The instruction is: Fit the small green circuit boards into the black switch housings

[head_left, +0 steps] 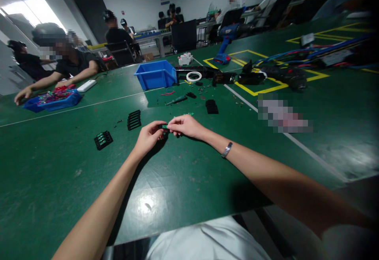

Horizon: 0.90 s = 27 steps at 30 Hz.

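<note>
My left hand (150, 136) and my right hand (187, 126) meet above the green table, fingertips nearly touching. Pinched between them is a small black piece with a green strip (164, 126), partly covered by the fingers. To the left of my left hand lie a slotted black part (134, 120) and a black holder with several green strips (103, 140). Another black ribbed part (212, 106) rests beyond my right hand. A screwdriver with a dark green handle (177, 100) lies behind the hands, and small green bits (189, 114) show just past my right fingers.
Farther back stand a blue bin (155, 75), a white tape ring (194, 76) and a blue cordless drill (226, 42). Loose screws (203, 90) are scattered nearby. Cables (314, 52) run along the right. Across the table, a person reaches around a blue tray of wires (53, 101).
</note>
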{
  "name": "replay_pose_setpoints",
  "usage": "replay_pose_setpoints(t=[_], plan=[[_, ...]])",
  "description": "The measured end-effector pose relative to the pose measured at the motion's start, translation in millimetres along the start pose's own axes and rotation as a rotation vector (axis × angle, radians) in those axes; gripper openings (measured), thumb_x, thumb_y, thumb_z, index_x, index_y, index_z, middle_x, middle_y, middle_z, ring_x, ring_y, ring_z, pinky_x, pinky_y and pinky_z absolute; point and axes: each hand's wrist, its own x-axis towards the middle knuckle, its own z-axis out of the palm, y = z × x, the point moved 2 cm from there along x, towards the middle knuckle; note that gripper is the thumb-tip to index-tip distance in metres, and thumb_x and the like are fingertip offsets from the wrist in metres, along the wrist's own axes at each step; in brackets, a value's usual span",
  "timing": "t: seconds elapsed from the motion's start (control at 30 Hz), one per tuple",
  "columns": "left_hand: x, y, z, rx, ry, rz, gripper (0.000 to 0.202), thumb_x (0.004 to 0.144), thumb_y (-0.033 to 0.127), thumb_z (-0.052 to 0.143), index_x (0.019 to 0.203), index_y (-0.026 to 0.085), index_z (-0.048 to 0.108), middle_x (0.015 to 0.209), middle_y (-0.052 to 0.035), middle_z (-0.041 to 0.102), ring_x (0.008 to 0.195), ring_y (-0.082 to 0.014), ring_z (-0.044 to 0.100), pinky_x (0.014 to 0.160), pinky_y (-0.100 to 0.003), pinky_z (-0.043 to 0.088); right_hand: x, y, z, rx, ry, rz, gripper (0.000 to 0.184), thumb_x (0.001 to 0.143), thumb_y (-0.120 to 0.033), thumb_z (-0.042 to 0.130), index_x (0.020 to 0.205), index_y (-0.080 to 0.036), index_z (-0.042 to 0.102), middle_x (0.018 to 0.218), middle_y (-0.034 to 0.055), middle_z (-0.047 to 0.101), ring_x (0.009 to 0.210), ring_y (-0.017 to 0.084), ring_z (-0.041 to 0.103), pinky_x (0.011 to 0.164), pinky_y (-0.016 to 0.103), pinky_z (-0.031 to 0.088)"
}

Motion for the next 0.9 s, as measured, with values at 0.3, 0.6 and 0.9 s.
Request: replay_pose_setpoints(t=[0.3, 0.6, 0.9], plan=[[0.0, -0.8, -1.3, -0.003, -0.013, -0.005, 0.034, 0.084, 0.021, 0.065, 0.117, 0.015, 0.072, 0.074, -0.0016, 0.07, 0.062, -0.0137, 0.061, 0.059, -0.024, 0.049, 0.7, 2.0, -0.4, -0.016, 0.009, -0.004, 0.029, 0.083, -0.041, 0.076, 0.088, -0.012, 0.076, 0.068, 0.0031, 0.07, 0.056, 0.01, 0.063, 0.049, 0.02, 0.048], [0.1, -0.9, -1.9, -0.023, -0.019, -0.009, 0.033, 0.084, 0.023, 0.067, 0.115, 0.016, 0.073, 0.076, -0.0024, 0.072, 0.063, -0.015, 0.063, 0.061, -0.026, 0.05, 0.8, 0.9, 0.7, -0.024, 0.029, -0.006, 0.028, 0.083, -0.041, 0.076, 0.086, -0.013, 0.075, 0.068, 0.0033, 0.071, 0.055, 0.01, 0.063, 0.048, 0.02, 0.048], [-1.4, 1.8, -1.8, -0.026, -0.023, -0.013, 0.03, 0.087, 0.028, 0.067, 0.114, 0.016, 0.073, 0.077, -0.0026, 0.072, 0.063, -0.0152, 0.063, 0.062, -0.026, 0.05, 1.3, 3.1, 0.2, -0.031, 0.027, -0.016, 0.026, 0.084, -0.039, 0.075, 0.087, -0.013, 0.075, 0.071, 0.0044, 0.072, 0.057, 0.011, 0.064, 0.049, 0.02, 0.049]])
